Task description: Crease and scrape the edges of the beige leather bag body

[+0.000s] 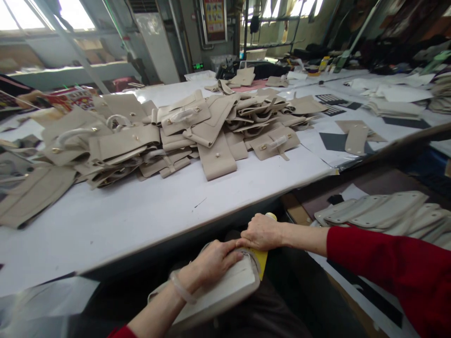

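A pale beige bag [225, 286] with a whitish upper face lies across my lap, below the table edge. My left hand [214, 258] rests over its top and grips it near the far rim, thumb and fingers pressed together. My right hand [260, 232] is closed in a fist around a yellow tool [262, 260]. A flat yellow part shows below the fist against the bag's right end, and a rounded yellow end sticks out above. The tool's middle is hidden by my fingers, and its exact kind cannot be made out. The fingertips of both hands meet at the bag's rim.
A white-topped table [141, 234] stretches ahead, with a heap of beige bag parts [214, 122] on it. Curved grey-beige panels [387, 211] are stacked at the right. Dark sheets [334, 143] lie near the table's right side. Another person's hand [31, 98] shows at far left.
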Demonstrator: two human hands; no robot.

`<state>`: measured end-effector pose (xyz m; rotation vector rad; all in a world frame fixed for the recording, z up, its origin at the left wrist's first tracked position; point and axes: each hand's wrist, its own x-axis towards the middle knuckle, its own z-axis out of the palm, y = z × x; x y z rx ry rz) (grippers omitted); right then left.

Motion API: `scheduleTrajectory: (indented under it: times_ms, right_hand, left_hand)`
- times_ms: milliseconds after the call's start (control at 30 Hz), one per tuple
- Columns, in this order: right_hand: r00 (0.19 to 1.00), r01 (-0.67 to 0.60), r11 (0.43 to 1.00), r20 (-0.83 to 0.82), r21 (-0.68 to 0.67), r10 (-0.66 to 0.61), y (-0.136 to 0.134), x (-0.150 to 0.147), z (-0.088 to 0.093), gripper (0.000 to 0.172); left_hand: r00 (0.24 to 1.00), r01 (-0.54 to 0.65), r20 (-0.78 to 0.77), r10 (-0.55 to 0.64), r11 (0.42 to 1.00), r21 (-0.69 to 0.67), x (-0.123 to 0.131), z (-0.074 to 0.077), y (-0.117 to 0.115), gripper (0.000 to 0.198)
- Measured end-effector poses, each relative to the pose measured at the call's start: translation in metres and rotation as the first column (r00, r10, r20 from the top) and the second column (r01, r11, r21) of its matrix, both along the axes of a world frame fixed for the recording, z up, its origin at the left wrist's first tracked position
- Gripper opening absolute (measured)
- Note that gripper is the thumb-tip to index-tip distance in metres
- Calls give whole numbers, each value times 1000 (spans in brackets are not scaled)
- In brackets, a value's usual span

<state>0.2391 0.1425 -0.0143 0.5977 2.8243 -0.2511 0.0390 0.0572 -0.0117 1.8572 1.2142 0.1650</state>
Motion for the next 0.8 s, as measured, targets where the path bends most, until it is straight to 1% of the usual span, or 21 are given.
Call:
scheduleTrajectory:
  times_ms: [200,400,533,633,733,800]
  right_hand:
    - [1000,23,1000,-7,-4,-23,-4,4,-5,61]
    - [995,99,995,1,-27,-99,-13,6,-9,62]
    - [986,168,985,2,-40,-168,-21,8,-10,61]
    - [975,222,974,1,-49,-222,-31,9,-10,60]
    - [957,290,956,-3,-47,-291,-47,7,-9,63]
    - [942,334,942,-5,-43,-334,-57,5,-8,62]
  left_hand:
    - [998,8,-60,-6,999,36,4,0,-4,46]
    - [991,50,-127,-42,997,63,7,6,-5,44]
    - [983,95,-172,-72,987,131,6,-2,-6,45]
    - [978,102,-196,-70,982,161,4,-8,-9,48]
    - [985,67,-168,-45,989,129,1,-8,-10,47]
    - [995,52,-83,-47,997,52,-2,-5,-7,48]
